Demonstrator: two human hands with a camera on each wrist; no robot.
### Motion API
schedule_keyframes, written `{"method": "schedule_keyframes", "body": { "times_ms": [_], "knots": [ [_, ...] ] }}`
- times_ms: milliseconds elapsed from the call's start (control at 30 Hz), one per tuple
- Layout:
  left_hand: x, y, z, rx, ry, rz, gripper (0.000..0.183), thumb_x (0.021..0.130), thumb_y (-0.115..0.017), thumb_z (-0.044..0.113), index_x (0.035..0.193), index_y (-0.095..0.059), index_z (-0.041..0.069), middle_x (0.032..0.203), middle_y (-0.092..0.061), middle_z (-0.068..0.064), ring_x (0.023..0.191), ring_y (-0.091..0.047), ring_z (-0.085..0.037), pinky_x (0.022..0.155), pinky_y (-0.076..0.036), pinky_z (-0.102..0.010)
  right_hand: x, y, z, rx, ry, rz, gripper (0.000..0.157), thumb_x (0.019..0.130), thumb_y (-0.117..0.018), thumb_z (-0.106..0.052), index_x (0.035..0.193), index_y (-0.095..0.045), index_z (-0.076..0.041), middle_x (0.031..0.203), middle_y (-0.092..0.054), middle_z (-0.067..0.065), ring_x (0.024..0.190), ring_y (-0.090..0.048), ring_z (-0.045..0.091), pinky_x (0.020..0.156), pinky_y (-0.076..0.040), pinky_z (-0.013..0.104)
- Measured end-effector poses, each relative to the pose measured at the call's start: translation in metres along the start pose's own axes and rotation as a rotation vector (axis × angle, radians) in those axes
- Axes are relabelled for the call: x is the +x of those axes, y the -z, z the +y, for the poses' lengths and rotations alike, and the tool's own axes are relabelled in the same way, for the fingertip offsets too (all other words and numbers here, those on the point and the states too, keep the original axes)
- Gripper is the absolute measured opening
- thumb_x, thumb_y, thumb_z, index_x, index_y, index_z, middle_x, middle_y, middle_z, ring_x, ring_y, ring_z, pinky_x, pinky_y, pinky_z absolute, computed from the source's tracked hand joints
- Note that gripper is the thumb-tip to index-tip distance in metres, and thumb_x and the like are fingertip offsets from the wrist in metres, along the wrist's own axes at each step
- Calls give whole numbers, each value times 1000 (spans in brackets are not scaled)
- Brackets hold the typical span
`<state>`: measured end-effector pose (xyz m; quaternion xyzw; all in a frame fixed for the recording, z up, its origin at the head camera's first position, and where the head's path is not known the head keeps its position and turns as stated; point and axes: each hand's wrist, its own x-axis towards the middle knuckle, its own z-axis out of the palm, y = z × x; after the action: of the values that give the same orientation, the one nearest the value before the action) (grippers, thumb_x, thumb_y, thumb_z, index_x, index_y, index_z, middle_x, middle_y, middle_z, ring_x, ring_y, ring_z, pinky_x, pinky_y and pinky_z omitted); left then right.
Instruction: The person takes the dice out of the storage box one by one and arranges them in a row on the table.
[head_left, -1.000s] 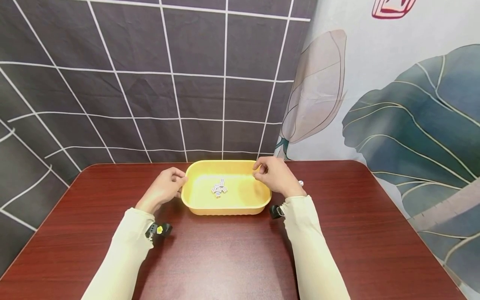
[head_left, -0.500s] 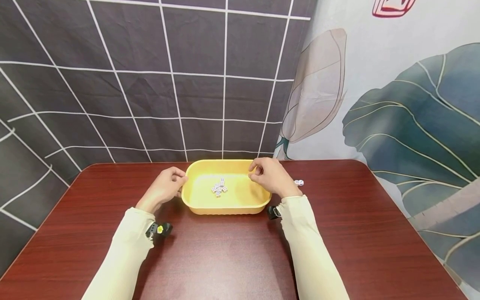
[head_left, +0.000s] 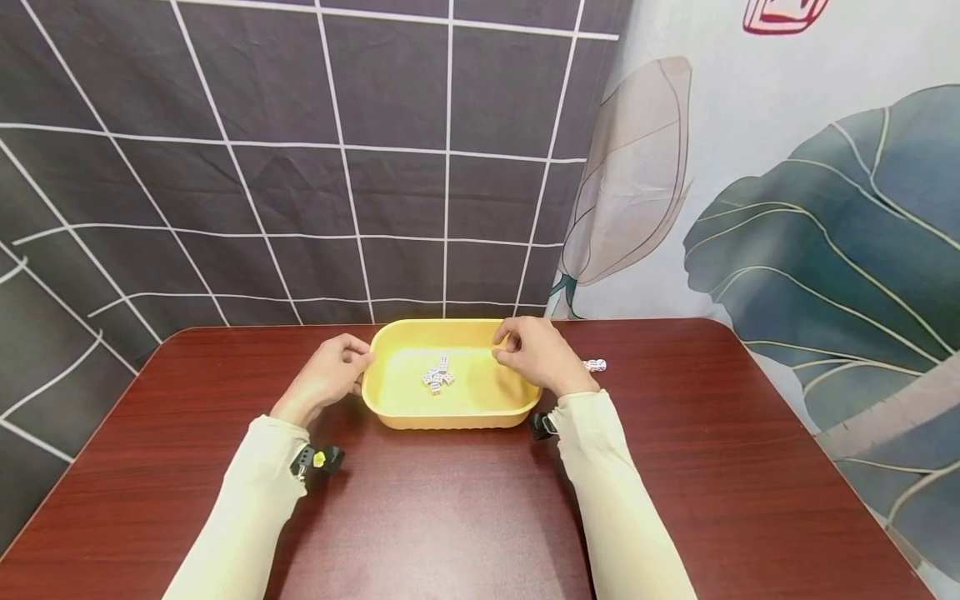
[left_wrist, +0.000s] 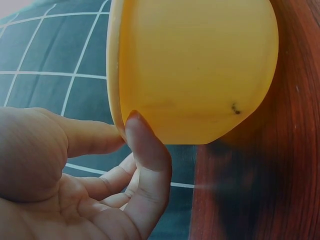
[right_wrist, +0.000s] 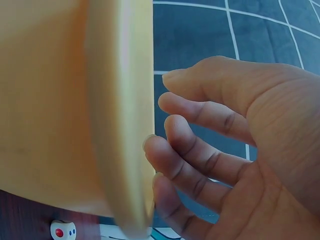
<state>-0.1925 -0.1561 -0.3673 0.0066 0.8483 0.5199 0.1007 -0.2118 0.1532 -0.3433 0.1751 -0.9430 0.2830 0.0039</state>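
Note:
A yellow plastic tray (head_left: pixel 453 421) stands on the table, with several white dice (head_left: pixel 438 377) clustered on its floor left of centre. My left hand (head_left: pixel 330 371) pinches the tray's left rim between thumb and index finger; the left wrist view shows the thumb and finger on either side of the rim (left_wrist: pixel 115 65). Over the tray's right end hovers my right hand (head_left: pixel 536 354). Its fingers (right_wrist: pixel 200 145) are loosely bent, and nothing shows between them in the right wrist view. More dice (head_left: pixel 596 365) lie on the table beyond my right wrist, partly hidden by it.
The reddish-brown wooden table (head_left: pixel 450 517) extends around the tray. A dark cloth with a white grid (head_left: pixel 390 192) hangs behind its back edge, and a leaf-patterned curtain (head_left: pixel 825 250) hangs at the right. One die (right_wrist: pixel 63 230) shows outside the tray in the right wrist view.
My right hand has shifted slightly left over the tray, uncovering more of the dice on the table to its right. The left hand and the dice in the tray stay put.

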Motion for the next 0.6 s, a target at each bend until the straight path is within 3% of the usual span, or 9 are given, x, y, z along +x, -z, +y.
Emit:
{"method": "schedule_keyframes", "body": {
  "times_ms": [600],
  "knots": [
    [-1, -1, -1, -8, 7, 10, 24, 104, -53, 8, 120, -51, -10, 91, -63, -14, 72, -64, -15, 63, -57, -24, 1, -7, -3, -49, 8, -33, 21, 85, -77, -13, 105, -74, -7, 81, -60, 2, 75, -54, 17, 68, -43, 27]
  ]
}}
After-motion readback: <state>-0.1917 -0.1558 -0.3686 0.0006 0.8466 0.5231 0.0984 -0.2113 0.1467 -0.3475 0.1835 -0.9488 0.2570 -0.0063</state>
